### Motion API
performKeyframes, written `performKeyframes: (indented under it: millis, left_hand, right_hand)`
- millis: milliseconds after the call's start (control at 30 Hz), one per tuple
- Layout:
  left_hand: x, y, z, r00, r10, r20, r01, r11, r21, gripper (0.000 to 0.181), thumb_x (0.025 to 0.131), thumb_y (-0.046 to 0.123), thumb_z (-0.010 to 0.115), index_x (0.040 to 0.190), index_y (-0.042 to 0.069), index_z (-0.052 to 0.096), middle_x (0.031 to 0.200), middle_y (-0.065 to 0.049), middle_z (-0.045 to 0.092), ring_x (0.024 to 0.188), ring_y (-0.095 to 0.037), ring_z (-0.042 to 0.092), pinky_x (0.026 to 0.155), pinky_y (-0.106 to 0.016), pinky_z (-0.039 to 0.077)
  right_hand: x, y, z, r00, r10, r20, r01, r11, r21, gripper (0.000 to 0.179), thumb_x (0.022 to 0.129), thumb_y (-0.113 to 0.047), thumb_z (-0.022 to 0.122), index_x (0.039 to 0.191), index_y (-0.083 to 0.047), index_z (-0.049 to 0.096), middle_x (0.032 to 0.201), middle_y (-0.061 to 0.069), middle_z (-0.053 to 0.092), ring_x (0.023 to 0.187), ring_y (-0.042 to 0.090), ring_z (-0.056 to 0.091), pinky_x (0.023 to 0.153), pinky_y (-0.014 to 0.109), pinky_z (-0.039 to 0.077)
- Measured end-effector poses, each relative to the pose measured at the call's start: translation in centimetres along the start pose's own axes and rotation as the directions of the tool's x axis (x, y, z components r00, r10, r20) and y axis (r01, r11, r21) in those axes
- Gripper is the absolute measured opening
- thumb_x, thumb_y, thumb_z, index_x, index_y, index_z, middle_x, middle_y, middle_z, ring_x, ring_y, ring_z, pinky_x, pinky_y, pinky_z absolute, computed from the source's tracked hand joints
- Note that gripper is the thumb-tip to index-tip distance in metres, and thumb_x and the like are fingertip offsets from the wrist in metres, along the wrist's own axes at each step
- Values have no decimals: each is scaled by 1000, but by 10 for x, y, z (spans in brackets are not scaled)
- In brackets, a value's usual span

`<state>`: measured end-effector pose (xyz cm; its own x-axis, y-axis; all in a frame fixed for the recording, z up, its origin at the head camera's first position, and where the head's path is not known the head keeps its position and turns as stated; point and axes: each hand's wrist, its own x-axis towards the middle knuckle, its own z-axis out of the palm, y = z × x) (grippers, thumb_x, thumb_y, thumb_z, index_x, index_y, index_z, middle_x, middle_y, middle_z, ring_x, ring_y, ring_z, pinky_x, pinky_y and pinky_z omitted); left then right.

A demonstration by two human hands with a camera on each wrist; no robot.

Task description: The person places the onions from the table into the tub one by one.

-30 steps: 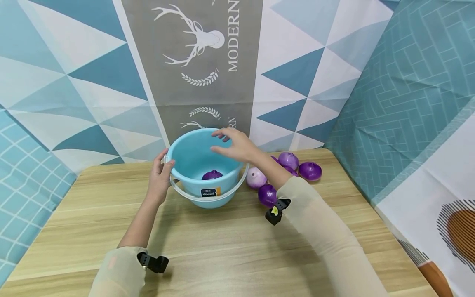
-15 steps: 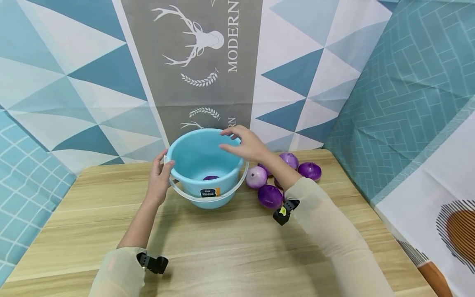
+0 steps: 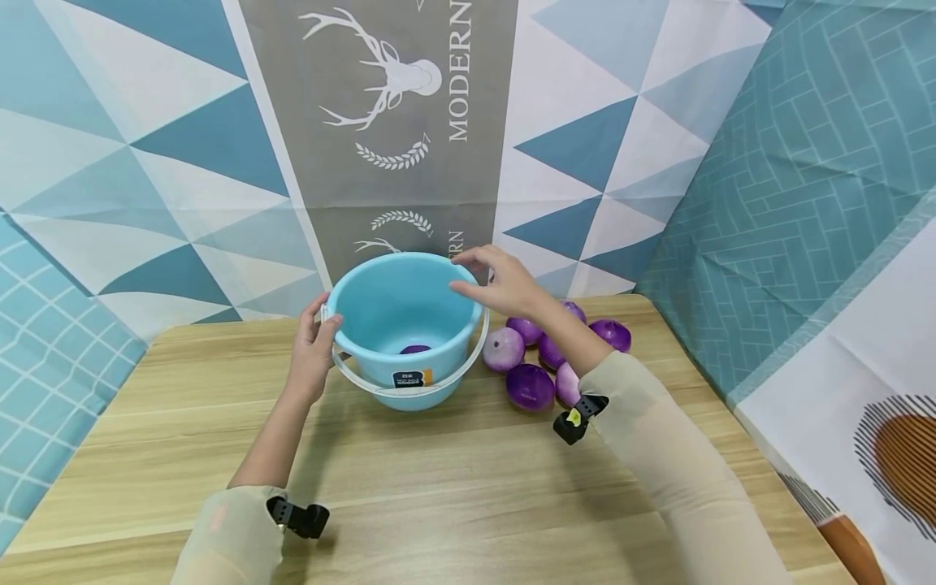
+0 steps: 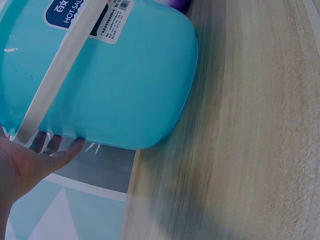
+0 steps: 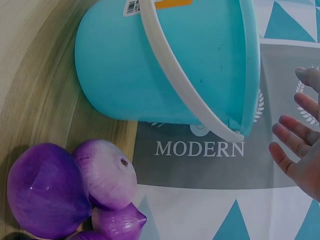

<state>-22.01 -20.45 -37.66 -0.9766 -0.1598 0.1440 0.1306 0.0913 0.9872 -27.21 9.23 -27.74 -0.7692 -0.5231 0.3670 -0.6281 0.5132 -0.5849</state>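
Observation:
A light blue bucket [image 3: 400, 317] with a white handle [image 3: 420, 392] stands upright on the wooden table. One purple onion [image 3: 415, 349] shows at its bottom, mostly hidden by the front wall. My left hand [image 3: 314, 345] holds the bucket's left side, thumb near the rim and fingers along the outer wall; the left wrist view shows those fingers [image 4: 52, 147] against the side. My right hand [image 3: 504, 283] is at the bucket's right rim, its fingers loosely bent and nothing between them. From the right wrist, the fingers [image 5: 297, 132] appear apart from the bucket.
Several purple onions [image 3: 530, 387] lie clustered right of the bucket, partly under my right forearm. One paler onion [image 3: 503, 349] sits close to the bucket's wall. A patterned backdrop [image 3: 570, 203] rises behind the table [image 3: 439, 496]. Another covering [image 3: 804, 211] runs along the right.
My right hand has moved from over the bucket's opening rightward to its rim. The onion inside has dropped lower from view. My left hand has stayed on the bucket.

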Motion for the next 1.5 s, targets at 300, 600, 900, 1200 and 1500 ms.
performKeyframes:
  millis: [300, 600, 900, 1200, 1500]
  left_hand:
    - [0, 0, -1, 1000, 0, -4, 0, 1000, 10, 54, 98, 31, 43, 147, 21, 25, 133, -17, 40, 107, -20, 51, 68, -12, 54]
    - [1, 1, 0, 1000, -1, -3, 1, 1000, 13, 53, 98, 31, 44, 147, 20, 26, 127, -14, 42, 103, -19, 53, 68, -14, 54]
    - [2, 0, 0, 1000, 10, 3, -10, 1000, -6, 55, 98, 30, 43, 147, 16, 24, 132, -17, 40, 104, -20, 53, 67, -15, 55]
    - [1, 0, 0, 1000, 4, -4, -4, 1000, -4, 54, 97, 30, 44, 147, 18, 25, 128, -17, 42, 101, -17, 54, 68, -15, 55]
    - [0, 0, 0, 1000, 0, -6, 0, 1000, -7, 53, 98, 30, 43, 147, 20, 26, 134, -18, 40, 107, -21, 52, 68, -14, 55]
  right_hand:
    - [-8, 7, -10, 999, 23, -25, -24, 999, -24, 41, 87, -29, 66, 121, -8, 59, 123, 9, 58, 111, 29, 54, 89, 43, 49]
    - [-21, 16, -20, 998, 58, -31, -59, 998, -18, 39, 87, -30, 65, 121, -11, 59, 124, 8, 58, 110, 27, 55, 89, 46, 50]
    - [-28, 23, -26, 995, 102, -12, -102, 994, -25, 42, 87, -35, 64, 123, -15, 58, 128, 4, 56, 110, 24, 54, 90, 46, 49]
    - [-33, 29, -30, 994, 105, -2, -105, 994, -23, 44, 87, -37, 62, 124, -12, 58, 126, 6, 57, 111, 26, 55, 92, 46, 48]
    - [-42, 42, -26, 996, 92, 17, -91, 995, -50, 40, 87, -32, 64, 120, -11, 60, 123, 7, 59, 107, 25, 56, 87, 41, 51]
